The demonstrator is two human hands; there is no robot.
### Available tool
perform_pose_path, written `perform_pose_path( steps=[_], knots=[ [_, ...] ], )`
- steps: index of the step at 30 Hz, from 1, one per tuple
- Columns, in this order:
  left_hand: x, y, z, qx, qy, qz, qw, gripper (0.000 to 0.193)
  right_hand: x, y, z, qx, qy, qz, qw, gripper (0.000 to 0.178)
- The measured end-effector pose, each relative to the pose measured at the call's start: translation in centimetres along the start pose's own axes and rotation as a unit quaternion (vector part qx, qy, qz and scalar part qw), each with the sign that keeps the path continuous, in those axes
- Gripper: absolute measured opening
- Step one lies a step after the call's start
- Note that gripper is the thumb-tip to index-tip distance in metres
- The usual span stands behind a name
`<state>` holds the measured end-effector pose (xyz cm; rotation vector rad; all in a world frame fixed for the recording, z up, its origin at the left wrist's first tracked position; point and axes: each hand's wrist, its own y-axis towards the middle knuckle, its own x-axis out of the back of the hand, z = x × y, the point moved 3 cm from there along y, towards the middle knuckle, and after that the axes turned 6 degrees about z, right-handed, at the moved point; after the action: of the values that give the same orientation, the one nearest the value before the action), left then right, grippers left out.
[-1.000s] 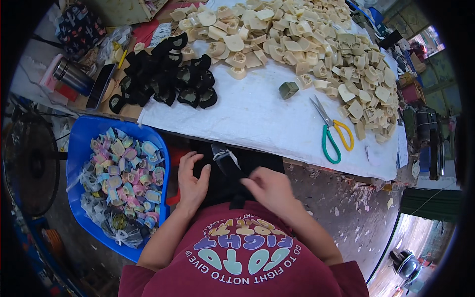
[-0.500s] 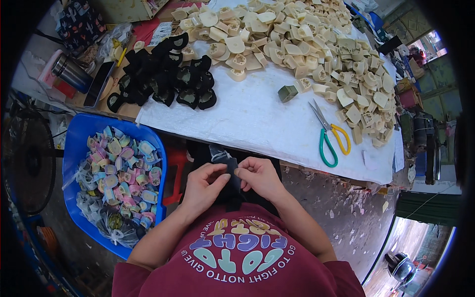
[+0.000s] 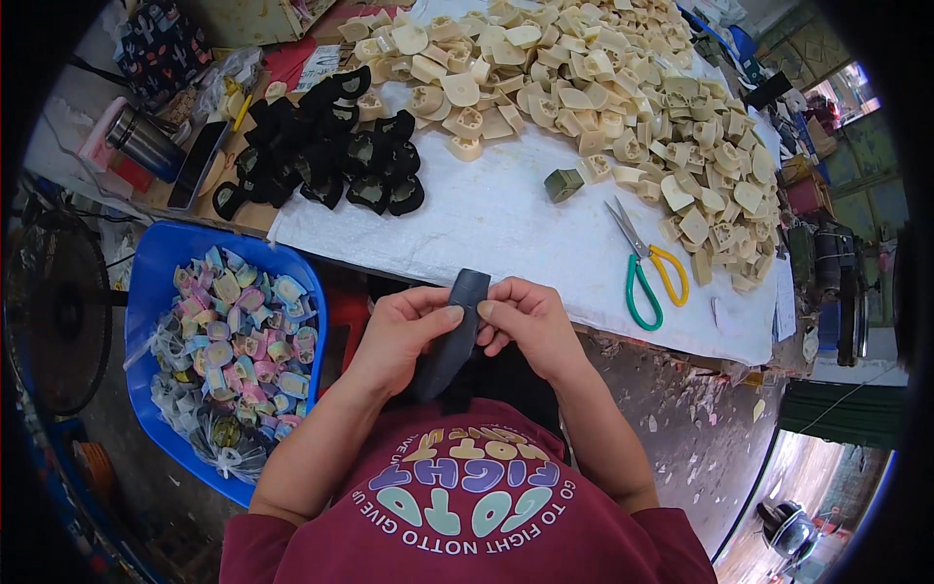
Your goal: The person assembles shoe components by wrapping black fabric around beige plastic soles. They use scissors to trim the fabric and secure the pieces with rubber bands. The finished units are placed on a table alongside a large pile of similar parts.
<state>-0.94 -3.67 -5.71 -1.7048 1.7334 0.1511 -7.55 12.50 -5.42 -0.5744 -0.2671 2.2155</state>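
Note:
Both hands hold a dark grey, smooth, elongated strip (image 3: pixel 452 358) upright in front of my lap, at the near edge of the table. My left hand (image 3: pixel 401 329) pinches its left side between thumb and fingers. Opposite it, my right hand (image 3: pixel 528 326) grips the right side near the upper end, the two thumbs close together on the strip. Its top end sticks up past the thumbs, and the lower part hangs down toward my shirt. Whether there is something inside or behind the strip is hidden.
A white-covered table (image 3: pixel 438 229) bears a heap of cream heel-shaped blocks (image 3: pixel 574 78), black-covered ones (image 3: pixel 331 146), a small dark green block (image 3: pixel 563 185) and scissors (image 3: pixel 644 263) with green and yellow handles. A blue basin (image 3: pixel 146 282) of pastel pieces stands left.
Both hands have risen slightly, bringing the strip up and nearer. More of its length shows, and the clear shiny bit seen at its top is out of sight.

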Motion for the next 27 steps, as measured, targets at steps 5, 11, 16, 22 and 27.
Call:
perform_pose_path(
  steps=[5, 11, 16, 22, 27],
  knots=[
    [-0.6, 1.1, -0.3, -0.126, 0.167, -0.083, 0.974, 0.022, -0.7, -1.6, 2.1, 0.102, -0.16, -0.175, 0.966, 0.015],
    [-3.6, 0.0, -2.0, -0.33, 0.508, -0.078, 0.792, 0.032, -1.6, -1.5, 3.8, 0.024, -0.088, -0.115, 0.989, 0.019],
    [-4.7, -0.6, -2.5, -0.36, 0.61, -0.085, 0.701, 0.037, -1.1, -1.4, 4.5, -0.011, -0.109, -0.092, 0.99, 0.02],
    [-5.2, -0.8, -2.8, -0.382, 0.611, -0.077, 0.689, 0.034, -0.8, -1.6, 5.0, -0.021, -0.112, -0.08, 0.99, 0.019],
    [-5.2, -0.8, -2.8, -0.379, 0.546, -0.064, 0.745, 0.029, -0.3, -1.4, 4.2, -0.018, -0.06, -0.052, 0.997, 0.012]
  ],
)
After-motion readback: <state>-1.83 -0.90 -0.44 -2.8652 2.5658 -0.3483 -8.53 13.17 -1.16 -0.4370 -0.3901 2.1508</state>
